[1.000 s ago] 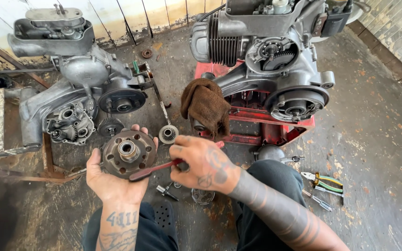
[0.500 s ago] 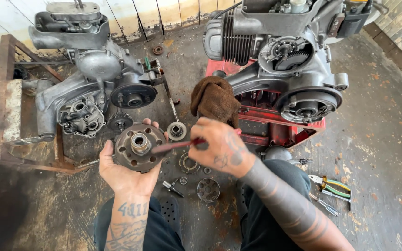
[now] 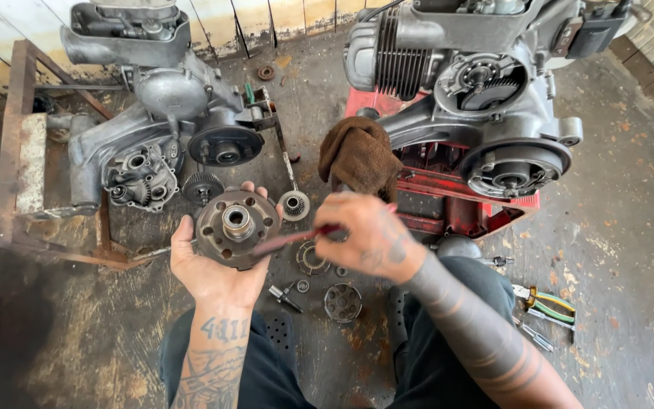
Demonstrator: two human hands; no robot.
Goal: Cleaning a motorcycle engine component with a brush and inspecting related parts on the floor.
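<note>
on the far left a rusty metal frame (image 3: 17, 151) stands on the stained concrete floor (image 3: 630, 250), and just right of it lies an open grey engine case (image 3: 153, 129) with its gears showing. a small toothed gear (image 3: 203, 186) sits on the floor just near of that case.

your left hand (image 3: 217, 265) is palm up, fingers curled around the rim of a round, dark metal hub (image 3: 235, 226) with a raised centre boss and holes around its face; the hub rests in your palm, held above the floor in the middle of the scene. your right hand (image 3: 369, 235) is closed on a thin red-handled tool (image 3: 289, 238), blurred, whose tip reaches left to the hub's right edge; you cannot tell from this view whether it touches.

under and between your hands small parts lie loose on the floor: a bearing ring (image 3: 294, 204) just right of the hub, a round slotted piece (image 3: 342, 301) nearer you, and a bolt (image 3: 284, 297) beside it.

a brown rag (image 3: 361, 155) hangs just beyond your right hand, draped against a red stand (image 3: 463, 189) that carries a second, whole grey engine (image 3: 478, 91) with cooling fins. on the near right, green-handled pliers (image 3: 543, 299) lie on the floor, well apart from your hands.
</note>
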